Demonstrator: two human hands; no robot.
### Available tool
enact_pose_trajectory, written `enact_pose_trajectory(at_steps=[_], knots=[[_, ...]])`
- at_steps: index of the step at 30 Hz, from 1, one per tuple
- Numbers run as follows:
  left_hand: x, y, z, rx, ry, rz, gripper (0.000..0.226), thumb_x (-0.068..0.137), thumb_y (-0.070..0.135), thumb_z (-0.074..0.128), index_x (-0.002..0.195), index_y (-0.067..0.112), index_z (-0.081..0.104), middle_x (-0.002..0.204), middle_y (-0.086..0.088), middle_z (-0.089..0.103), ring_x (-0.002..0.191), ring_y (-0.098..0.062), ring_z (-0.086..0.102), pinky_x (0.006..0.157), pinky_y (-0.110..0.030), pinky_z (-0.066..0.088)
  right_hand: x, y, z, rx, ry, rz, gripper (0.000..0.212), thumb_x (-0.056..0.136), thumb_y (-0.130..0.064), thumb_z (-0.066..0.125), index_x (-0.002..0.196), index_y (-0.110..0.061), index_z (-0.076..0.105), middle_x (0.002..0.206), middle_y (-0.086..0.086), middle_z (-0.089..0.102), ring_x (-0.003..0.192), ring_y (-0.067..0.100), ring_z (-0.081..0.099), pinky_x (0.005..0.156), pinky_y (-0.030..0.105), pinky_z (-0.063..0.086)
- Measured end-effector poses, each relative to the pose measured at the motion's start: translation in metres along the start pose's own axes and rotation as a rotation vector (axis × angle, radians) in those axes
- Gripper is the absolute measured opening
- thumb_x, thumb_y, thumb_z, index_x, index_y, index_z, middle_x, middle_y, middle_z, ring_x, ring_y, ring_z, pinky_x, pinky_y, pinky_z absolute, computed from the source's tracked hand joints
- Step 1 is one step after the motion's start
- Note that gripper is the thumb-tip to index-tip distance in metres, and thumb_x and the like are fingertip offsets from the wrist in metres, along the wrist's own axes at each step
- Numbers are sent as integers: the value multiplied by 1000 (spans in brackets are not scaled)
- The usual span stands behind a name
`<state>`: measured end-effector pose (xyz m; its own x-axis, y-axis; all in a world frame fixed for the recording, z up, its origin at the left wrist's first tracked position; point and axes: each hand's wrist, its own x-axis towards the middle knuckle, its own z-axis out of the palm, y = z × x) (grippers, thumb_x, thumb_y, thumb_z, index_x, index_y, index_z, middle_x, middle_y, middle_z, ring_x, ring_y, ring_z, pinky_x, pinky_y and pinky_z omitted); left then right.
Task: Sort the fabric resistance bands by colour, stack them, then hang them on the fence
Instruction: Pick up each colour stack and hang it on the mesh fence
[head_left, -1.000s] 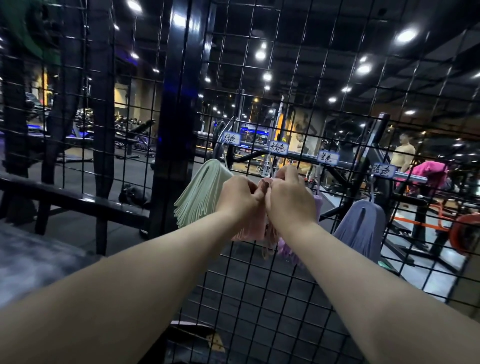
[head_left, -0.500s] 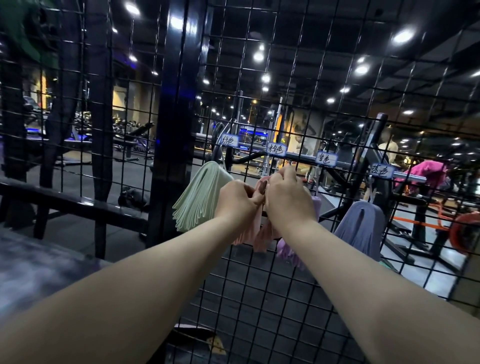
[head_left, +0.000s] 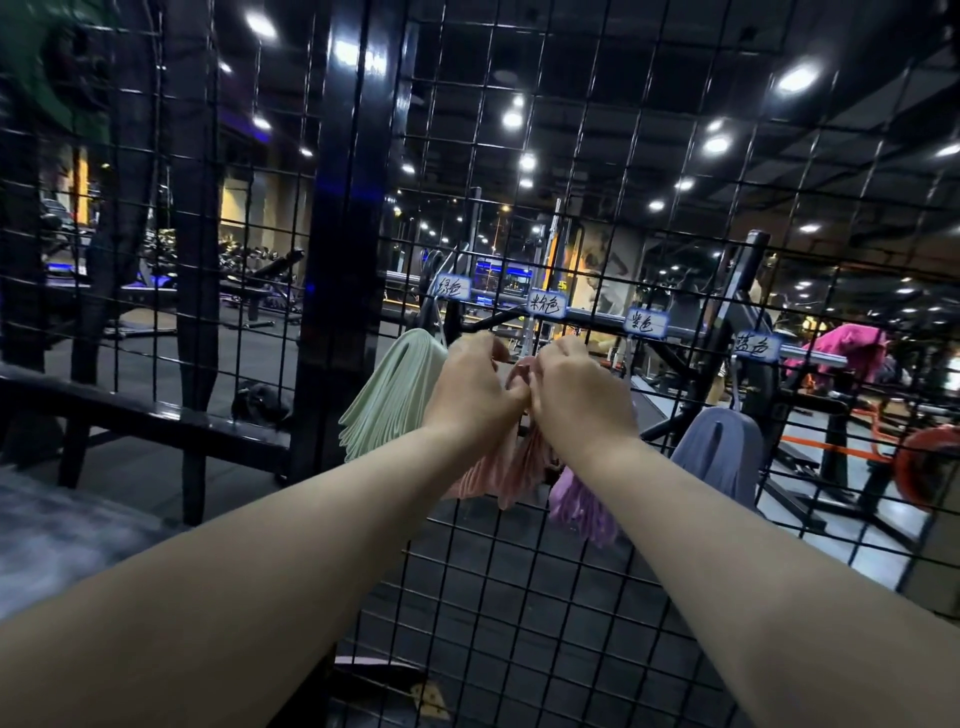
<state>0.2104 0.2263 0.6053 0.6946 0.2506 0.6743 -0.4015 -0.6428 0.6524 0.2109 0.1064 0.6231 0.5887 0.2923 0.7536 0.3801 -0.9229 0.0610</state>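
Both hands are up at the wire fence (head_left: 519, 571), side by side and touching at the knuckles. The left hand (head_left: 475, 387) and the right hand (head_left: 576, 400) each have their fingers curled in on the top of the pink bands (head_left: 498, 467), which fan out downward just below the wrists. The fingertips are hidden behind the backs of the hands, so whether the loop is over its hook, I can't tell. Just outside the left hand hangs the green stack (head_left: 389, 400), splayed out on the fence. Below and just outside the right wrist the purple bands (head_left: 582, 501) dangle, and further out on that side the blue-grey bundle (head_left: 719, 457) hangs on its own. Handwritten labels (head_left: 453, 287) run along above the hands, with the pink label (head_left: 545, 305) right over the knuckles. By my reading the sorting and stacking are done and three colours are up. Pink looks like the last one going on: seat it, let go, and that should be the job.
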Motion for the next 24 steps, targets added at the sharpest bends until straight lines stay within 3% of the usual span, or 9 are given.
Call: enact_pose_trajectory(at_steps=[4, 8, 16, 20, 24], knots=[[9, -1, 1, -62, 0, -11, 20, 88, 24, 69, 106, 19, 60, 100, 0, 61, 87, -12, 60, 69, -17, 42, 1, 2, 1, -16, -13, -20, 14, 100, -13, 50, 112, -13, 57, 108, 6, 51, 84, 30, 65, 60, 35, 40], [11, -2, 2, -56, -32, -18, 7, 88, 20, 69, 88, 25, 63, 93, 1, 67, 80, -8, 63, 58, -8, 39, -1, 1, 1, 52, -12, -34, 18, 99, -6, 49, 115, -11, 57, 109, 7, 51, 90, 27, 63, 62, 33, 43], [3, -7, 5, -61, -12, 16, 9, 87, 17, 65, 86, 26, 64, 87, 4, 66, 75, -5, 62, 62, -12, 43, -10, -5, 12, 103, -84, 54, 17, 100, -11, 49, 116, -5, 50, 119, 13, 49, 92, 28, 65, 64, 29, 35], [4, -10, 5, -94, -17, -1, 8, 86, 15, 66, 90, 22, 64, 89, 3, 66, 78, -5, 61, 68, -13, 46, -9, -8, 9, 199, -102, 69, 17, 102, -17, 46, 113, -5, 50, 116, 13, 50, 97, 30, 63, 69, 31, 39], [4, -11, 3, -270, -40, -100, 14, 87, 11, 58, 96, 14, 68, 87, 2, 69, 83, -12, 65, 76, -27, 57, -12, -4, 4, 366, -112, 136, 14, 101, -25, 46, 101, -11, 48, 104, 9, 54, 92, 28, 59, 71, 31, 39]])
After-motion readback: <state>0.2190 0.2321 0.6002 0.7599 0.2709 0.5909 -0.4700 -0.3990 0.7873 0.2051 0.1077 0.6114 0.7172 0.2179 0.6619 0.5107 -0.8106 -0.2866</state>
